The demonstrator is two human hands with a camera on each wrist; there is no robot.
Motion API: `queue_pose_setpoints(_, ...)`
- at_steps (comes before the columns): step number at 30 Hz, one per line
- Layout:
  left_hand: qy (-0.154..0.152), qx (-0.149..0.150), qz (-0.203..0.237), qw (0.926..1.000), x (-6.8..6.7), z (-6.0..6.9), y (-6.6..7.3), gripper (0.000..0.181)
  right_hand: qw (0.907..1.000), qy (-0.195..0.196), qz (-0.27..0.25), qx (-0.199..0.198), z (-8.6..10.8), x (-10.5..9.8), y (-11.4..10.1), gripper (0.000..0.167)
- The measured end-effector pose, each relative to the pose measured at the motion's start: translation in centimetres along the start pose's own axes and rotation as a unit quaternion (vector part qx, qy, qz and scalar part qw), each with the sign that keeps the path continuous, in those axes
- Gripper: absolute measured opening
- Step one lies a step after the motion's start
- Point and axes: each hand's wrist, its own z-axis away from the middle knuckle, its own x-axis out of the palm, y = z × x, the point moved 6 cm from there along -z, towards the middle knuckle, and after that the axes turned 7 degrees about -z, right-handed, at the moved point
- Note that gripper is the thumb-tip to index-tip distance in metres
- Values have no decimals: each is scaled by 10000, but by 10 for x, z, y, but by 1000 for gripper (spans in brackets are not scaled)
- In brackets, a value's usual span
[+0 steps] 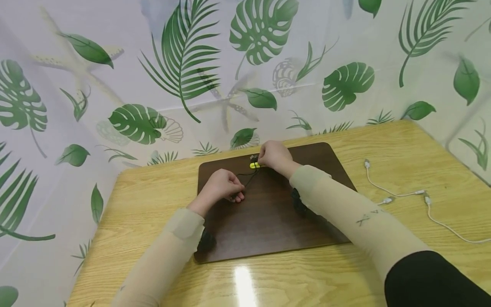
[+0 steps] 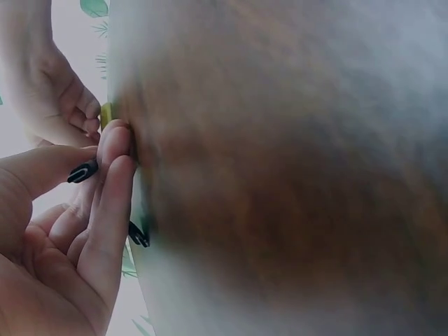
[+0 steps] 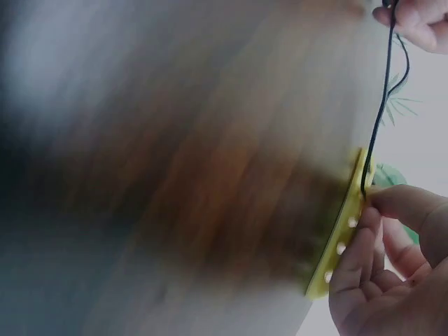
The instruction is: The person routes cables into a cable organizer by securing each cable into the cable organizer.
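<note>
Near the far edge of the brown board [image 1: 268,226] lies a yellow strip [image 1: 253,166], which the right wrist view shows as a flat strip with holes [image 3: 341,248]. My right hand [image 1: 275,154] is at the strip, its thumb and forefinger pinching a thin black cable [image 3: 381,112] against it. Lower and to the left, my left hand [image 1: 222,186] grips the cable's other part. In the left wrist view a black plug [image 2: 82,171] sits between thumb and fingers, and a second black plug [image 2: 139,235] shows beyond the fingers. A small dark piece [image 1: 254,158] lies just behind the strip.
The board rests on a light wood table [image 1: 153,204]. White cables [image 1: 391,192] with plugs lie to the right of the board. A leaf-patterned curtain [image 1: 215,85] stands behind the table and along its sides.
</note>
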Motion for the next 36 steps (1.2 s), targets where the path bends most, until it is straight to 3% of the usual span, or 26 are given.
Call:
queue_pose_setpoints(18, -39, 12, -7, 10000, -3, 1, 4, 19, 10000, 57, 1, 26, 4, -1, -4, 9)
queue_pose_setpoints(27, -13, -11, 49, 10000, -3, 3, 1, 19, 9994, -52, 229, -267, 5, -3, -3, 14)
queue_pose_setpoints(36, -1, 10, -99, 9999, -2, 3, 3, 18, 9987, -38, 485, -168, 2, -1, -5, 10)
